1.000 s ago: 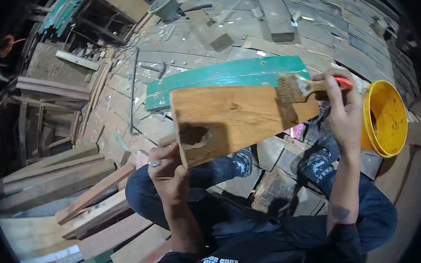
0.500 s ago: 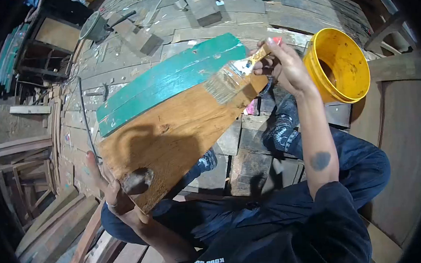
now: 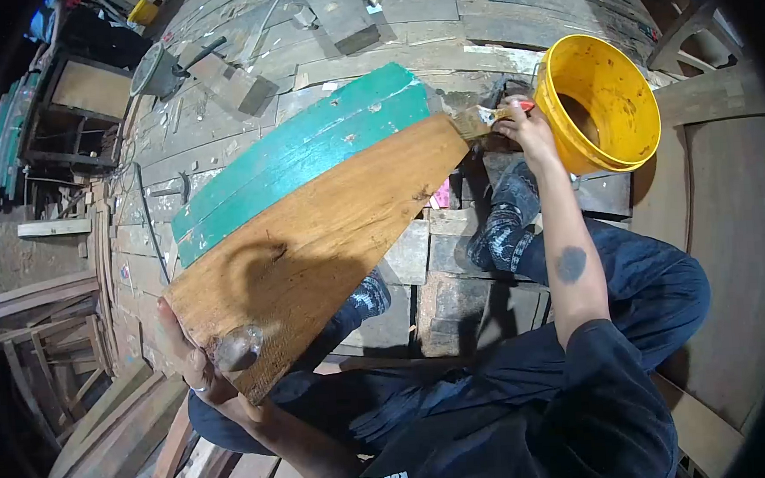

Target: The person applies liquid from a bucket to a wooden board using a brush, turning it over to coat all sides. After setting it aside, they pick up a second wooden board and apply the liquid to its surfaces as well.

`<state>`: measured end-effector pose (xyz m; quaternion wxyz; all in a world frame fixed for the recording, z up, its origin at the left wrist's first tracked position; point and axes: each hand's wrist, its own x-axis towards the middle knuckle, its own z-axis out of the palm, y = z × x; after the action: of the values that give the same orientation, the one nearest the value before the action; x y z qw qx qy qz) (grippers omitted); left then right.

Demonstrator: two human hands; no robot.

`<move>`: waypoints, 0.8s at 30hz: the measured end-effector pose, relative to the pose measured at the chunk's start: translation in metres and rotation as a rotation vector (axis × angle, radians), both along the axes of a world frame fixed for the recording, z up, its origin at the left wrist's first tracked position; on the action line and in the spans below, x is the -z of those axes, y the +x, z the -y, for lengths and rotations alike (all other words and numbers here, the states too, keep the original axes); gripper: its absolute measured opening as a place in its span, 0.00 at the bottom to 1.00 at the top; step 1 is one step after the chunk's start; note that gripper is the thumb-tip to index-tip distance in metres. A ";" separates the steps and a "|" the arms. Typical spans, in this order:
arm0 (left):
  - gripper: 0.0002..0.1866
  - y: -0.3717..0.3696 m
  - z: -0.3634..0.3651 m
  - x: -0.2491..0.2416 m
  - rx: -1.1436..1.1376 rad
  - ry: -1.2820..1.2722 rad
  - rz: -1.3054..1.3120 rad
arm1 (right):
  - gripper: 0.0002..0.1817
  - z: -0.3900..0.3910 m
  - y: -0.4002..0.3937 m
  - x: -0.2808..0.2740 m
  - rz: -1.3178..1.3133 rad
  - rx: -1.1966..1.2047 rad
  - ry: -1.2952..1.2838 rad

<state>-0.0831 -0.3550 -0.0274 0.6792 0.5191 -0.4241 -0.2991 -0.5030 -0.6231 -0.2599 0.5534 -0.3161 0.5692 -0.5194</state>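
Note:
A tilted wooden board [image 3: 337, 215] with an orange-brown face lies across the front of me, a dark round patch near its lower left end. My left hand [image 3: 199, 364] is closed round that lower left end. Beyond the board's upper edge shows a green painted wooden piece [image 3: 299, 156]. In my right hand [image 3: 525, 129] is the handle of a paintbrush [image 3: 478, 121], its bristles at the board's upper right end. A yellow bucket [image 3: 602, 103] with dark residue inside stands just right of my right hand.
Wood pieces [image 3: 105, 431] are piled at the lower left. A hammer [image 3: 178, 188] and a grey container [image 3: 156, 71] are on the plank floor at the left. Wooden blocks [image 3: 246, 88] lie farther ahead. My crossed legs [image 3: 631, 285] are below the board.
My right hand and the brush have moved right, from over the board's face to its far end, nearer the bucket. The board has shifted slightly left in view.

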 end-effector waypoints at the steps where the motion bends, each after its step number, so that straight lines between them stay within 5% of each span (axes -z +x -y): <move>1: 0.55 -0.001 0.000 0.000 -0.004 -0.002 -0.001 | 0.14 0.000 0.006 0.006 -0.186 0.007 -0.109; 4: 0.55 0.000 0.001 0.000 -0.002 -0.007 0.007 | 0.12 -0.002 0.015 0.013 -0.521 -0.123 -0.305; 13: 0.56 0.025 -0.005 0.002 0.074 0.017 -0.013 | 0.15 -0.001 0.039 -0.021 -0.695 -0.243 -0.318; 18: 0.56 0.031 -0.006 0.004 0.142 0.000 -0.018 | 0.18 0.007 0.034 -0.073 -0.249 -0.085 -0.311; 24: 0.57 -0.004 0.003 -0.003 0.030 -0.041 -0.189 | 0.16 0.000 0.037 -0.034 -0.779 -0.228 -0.294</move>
<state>-0.0869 -0.3583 -0.0248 0.7222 0.4681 -0.3719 -0.3479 -0.4664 -0.6234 -0.2256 0.3001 -0.6248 0.6172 -0.3724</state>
